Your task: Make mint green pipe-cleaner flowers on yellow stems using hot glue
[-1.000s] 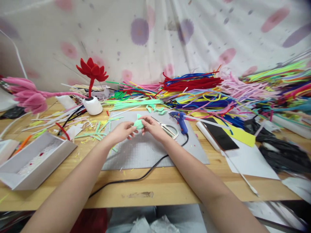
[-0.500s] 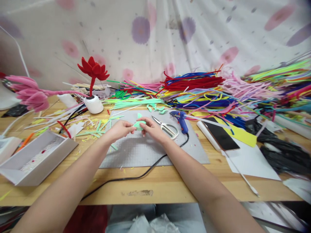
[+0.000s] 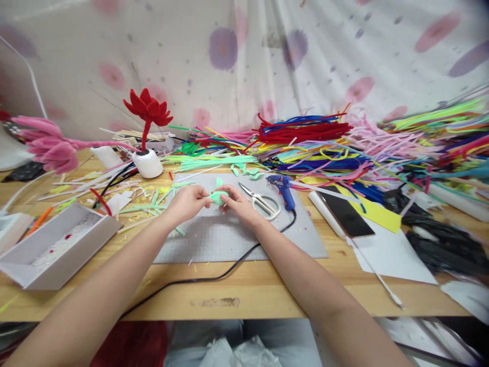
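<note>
Between my two hands is a small mint-green petal of fuzzy pipe cleaner (image 3: pixel 217 198), held above a grey cutting mat (image 3: pixel 214 244). My left hand (image 3: pixel 193 202) pinches its left tip between thumb and fingers. From the other side my right hand (image 3: pixel 237 205) grips its right end, fingers closed round it. Another mint-green piece (image 3: pixel 219 182) shows just behind the fingers. Scissors with white handles (image 3: pixel 263 204) lie right of my right hand, and a blue glue gun (image 3: pixel 283 191) lies beyond them.
Behind the mat are heaps of coloured pipe cleaners (image 3: pixel 305 132) and more mint-green petals (image 3: pixel 248 172). A red flower (image 3: pixel 148 109) stands in a white pot (image 3: pixel 147 164). At left is a grey box (image 3: pixel 64 255); at right, a phone (image 3: pixel 347 214). A black cord (image 3: pixel 198 281) crosses the front.
Both hands stay in nearly the same place, still on the mint-green petal. It has turned slightly, so more of its left tip shows. The view has shifted a little.
</note>
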A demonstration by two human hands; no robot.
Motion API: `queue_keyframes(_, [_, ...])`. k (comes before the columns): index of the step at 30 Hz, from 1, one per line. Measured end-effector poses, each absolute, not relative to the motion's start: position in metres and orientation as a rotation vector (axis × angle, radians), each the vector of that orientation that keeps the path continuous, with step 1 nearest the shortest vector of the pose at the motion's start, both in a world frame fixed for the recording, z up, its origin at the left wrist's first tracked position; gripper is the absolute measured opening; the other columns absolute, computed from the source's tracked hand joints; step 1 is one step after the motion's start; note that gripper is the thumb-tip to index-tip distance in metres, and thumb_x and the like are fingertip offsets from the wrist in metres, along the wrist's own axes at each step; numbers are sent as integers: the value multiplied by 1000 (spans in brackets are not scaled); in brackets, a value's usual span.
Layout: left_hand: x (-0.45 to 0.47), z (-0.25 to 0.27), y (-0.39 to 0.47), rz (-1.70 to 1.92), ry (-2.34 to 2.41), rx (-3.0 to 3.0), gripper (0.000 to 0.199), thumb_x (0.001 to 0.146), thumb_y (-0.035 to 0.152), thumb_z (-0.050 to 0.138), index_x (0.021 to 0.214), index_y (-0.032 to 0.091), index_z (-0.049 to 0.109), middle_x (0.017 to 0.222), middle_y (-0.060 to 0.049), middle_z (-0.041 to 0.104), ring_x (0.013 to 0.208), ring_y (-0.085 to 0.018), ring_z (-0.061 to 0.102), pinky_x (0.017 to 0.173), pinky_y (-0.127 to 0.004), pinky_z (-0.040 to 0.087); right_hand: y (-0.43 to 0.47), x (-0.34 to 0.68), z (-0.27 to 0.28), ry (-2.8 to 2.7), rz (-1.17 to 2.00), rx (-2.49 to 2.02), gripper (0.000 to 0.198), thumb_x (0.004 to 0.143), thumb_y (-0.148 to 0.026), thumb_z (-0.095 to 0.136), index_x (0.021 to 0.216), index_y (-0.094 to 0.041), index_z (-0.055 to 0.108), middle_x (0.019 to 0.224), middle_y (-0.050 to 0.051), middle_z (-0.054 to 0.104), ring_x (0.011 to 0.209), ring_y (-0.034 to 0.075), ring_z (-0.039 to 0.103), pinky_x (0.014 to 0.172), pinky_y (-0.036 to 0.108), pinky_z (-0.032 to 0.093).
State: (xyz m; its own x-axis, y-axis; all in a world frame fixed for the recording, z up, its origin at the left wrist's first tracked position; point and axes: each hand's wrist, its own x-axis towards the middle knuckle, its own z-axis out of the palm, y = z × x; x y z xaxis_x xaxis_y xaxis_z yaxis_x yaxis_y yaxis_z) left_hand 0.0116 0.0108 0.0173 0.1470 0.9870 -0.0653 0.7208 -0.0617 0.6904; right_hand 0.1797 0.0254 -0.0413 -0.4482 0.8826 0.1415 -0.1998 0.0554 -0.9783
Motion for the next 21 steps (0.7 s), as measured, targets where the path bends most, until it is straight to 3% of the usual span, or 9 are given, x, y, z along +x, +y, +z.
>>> queue_keyframes(3, [5, 15, 18, 565, 1558, 1715, 19, 60, 37, 61, 59, 17, 60, 59, -2, 66, 54, -14, 55, 52, -25, 36, 23, 182, -40, -1447, 1628, -762, 40, 77, -52, 50, 108, -26, 48, 88, 0, 54, 63, 9, 55, 48, 20, 46])
queue_keyframes(6, [-2, 14, 25, 535, 1533, 1714, 19, 57, 36, 64, 59, 17, 62, 57, -2, 65, 52, -13, 54, 49, -24, 35, 21, 181, -40, -1497, 1635, -729, 48, 74, -47, 57, 115, -26, 45, 89, 0, 53, 67, 10, 56, 50, 20, 48])
queue_keyframes(12, [3, 26, 24, 292, 1603, 1886, 21, 62, 38, 63, 69, 19, 65, 63, -3, 66, 53, -15, 55, 51, -26, 36, 21, 170, -47, -1472, 1593, -724, 38, 69, -38, 65, 101, -22, 53, 80, -2, 55, 63, 9, 55, 56, 22, 50])
queue_keyframes(14, [11, 33, 18, 414, 1716, 2077, 27, 61, 40, 66, 78, 19, 66, 74, -5, 67, 68, -20, 60, 61, -29, 42, 22, 169, -48, -1349, 1589, -751, 37, 67, -38, 67, 97, -22, 52, 77, -3, 55, 63, 8, 55, 58, 23, 51])
queue_keyframes(17, [22, 37, 5, 928, 1729, 2352, 36, 64, 39, 66, 94, 20, 63, 98, -7, 65, 94, -22, 57, 82, -33, 41, 26, 172, -48, -1126, 1605, -746, 38, 64, -38, 69, 93, -23, 50, 78, -4, 56, 64, 8, 58, 62, 24, 52])
queue_keyframes(19, [28, 31, 0, 1214, 1729, 2287, 25, 74, 38, 56, 89, 19, 64, 94, -6, 65, 90, -19, 57, 83, -32, 41, 29, 175, -48, -998, 1631, -717, 41, 61, -38, 72, 92, -23, 49, 79, -4, 57, 65, 9, 60, 63, 25, 52])
queue_keyframes(21, [31, 19, 0, 1277, 1754, 2053, 27, 78, 41, 49, 77, 18, 64, 76, -4, 64, 70, -15, 57, 69, -28, 44, 30, 177, -47, -915, 1654, -687, 44, 59, -37, 74, 92, -23, 48, 79, -4, 57, 67, 10, 61, 64, 26, 53])
